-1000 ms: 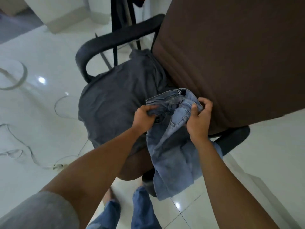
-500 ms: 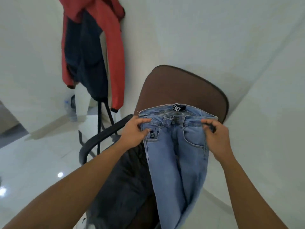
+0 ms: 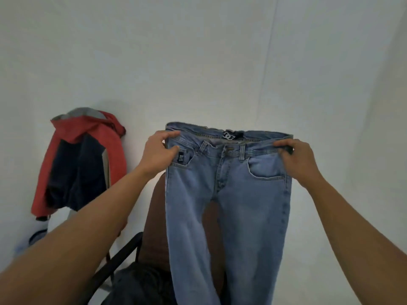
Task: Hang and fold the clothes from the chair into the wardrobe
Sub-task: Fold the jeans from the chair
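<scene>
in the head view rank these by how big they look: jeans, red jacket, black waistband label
1. jeans
2. red jacket, though it hangs farther back, so its real size is unsure
3. black waistband label

head view, facing forward, near wall (image 3: pixel 198 51)

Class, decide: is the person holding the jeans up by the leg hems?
No: the left hand and right hand pinch the jeans at the waistband, legs hanging down.
</scene>
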`<state>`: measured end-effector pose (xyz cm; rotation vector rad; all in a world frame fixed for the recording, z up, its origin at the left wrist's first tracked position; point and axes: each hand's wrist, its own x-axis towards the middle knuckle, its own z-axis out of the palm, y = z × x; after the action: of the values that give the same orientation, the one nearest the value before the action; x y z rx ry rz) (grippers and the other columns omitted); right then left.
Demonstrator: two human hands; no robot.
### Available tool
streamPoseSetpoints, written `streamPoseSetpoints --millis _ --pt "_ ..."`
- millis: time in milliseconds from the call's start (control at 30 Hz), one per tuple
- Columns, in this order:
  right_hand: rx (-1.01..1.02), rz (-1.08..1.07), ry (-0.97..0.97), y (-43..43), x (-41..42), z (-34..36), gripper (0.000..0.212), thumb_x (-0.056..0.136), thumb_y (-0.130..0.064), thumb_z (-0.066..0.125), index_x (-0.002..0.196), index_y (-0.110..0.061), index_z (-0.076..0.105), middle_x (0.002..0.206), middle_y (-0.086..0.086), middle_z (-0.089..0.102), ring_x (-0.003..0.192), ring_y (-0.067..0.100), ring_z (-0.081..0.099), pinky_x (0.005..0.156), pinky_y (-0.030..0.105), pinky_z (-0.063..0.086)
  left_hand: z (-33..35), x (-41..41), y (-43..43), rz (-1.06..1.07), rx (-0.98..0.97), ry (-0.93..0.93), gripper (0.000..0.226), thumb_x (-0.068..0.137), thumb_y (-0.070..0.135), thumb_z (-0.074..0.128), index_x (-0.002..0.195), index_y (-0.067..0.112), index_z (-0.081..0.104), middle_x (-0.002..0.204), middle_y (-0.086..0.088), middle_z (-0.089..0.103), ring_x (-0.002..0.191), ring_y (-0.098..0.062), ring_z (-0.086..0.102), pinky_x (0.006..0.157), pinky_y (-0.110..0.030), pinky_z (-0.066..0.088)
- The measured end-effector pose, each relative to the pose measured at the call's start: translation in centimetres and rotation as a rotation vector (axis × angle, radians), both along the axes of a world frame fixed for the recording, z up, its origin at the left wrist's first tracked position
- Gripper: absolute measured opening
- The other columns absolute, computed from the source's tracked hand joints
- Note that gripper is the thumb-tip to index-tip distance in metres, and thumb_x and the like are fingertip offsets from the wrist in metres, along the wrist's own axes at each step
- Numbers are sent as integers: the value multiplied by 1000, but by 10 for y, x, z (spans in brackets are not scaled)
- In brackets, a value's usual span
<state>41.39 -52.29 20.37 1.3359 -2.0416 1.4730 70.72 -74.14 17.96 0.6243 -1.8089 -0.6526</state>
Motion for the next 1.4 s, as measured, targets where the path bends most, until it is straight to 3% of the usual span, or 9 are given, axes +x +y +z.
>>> streamPoseSetpoints --millis 67,233,333,633,733,833,1000,1233,1400 --pt "-25 -39 -28 17 -2 24 26 93 2 56 101 -13 76 107 8 71 91 23 65 85 33 53 30 6 10 7 -37 0 43 82 9 69 120 30 69 123 5 63 82 -11 64 87 -37 56" --pt "-91 -87 -91 37 0 62 26 93 1 55 101 -12 76 107 9 71 97 25 65 90 35 53 83 4 37 53 -130 -92 45 83 4 68 125 22 68 128 -1 58 116 -21 57 104 -33 45" --pt "-34 -106 -127 43 -2 75 30 91 4 51 104 -11 74 102 13 70 77 22 61 69 30 50 101 -4 51 32 -128 -145 46 85 6 67 129 21 66 133 -2 55 120 -19 53 101 -27 42" --pt "-23 170 -253 61 26 108 23 97 -5 55 114 -6 71 102 12 69 78 20 60 63 29 50 140 -42 111 -142 -78 -182 51 89 6 64 138 18 59 109 -3 61 71 -4 50 69 -22 46" --pt "-36 315 -307 64 48 122 23 100 -13 55 116 -7 70 112 5 69 87 20 67 61 29 55 152 -54 136 -203 -134 -184 53 87 5 58 137 21 59 136 -1 58 95 -10 60 85 -28 51" --pt "-25 460 -329 70 68 135 25 103 -22 52 111 -6 70 104 8 72 81 17 69 64 30 58 161 -63 157 -261 -141 -185 51 86 8 52 134 22 62 143 2 54 123 -14 54 104 -32 46" --pt "2 545 -284 76 86 147 30 104 -30 49 113 -12 72 102 7 75 86 19 73 70 34 60 169 -65 192 -501 -69 -113 44 95 6 36 120 19 71 112 -9 71 82 -14 65 68 -30 58" --pt "-73 587 -310 90 89 153 32 97 -37 61 117 -14 72 107 6 76 96 25 73 82 40 60 183 -61 209 -772 132 20 23 97 24 29 111 14 45 122 -18 64 77 -34 66 78 -48 56" --pt "-197 545 -380 95 91 156 22 101 -15 51 104 -15 73 93 5 77 82 20 72 77 38 60 191 -59 210 -865 175 39 10 95 17 35 100 14 42 117 -14 70 79 -28 61 66 -36 49"
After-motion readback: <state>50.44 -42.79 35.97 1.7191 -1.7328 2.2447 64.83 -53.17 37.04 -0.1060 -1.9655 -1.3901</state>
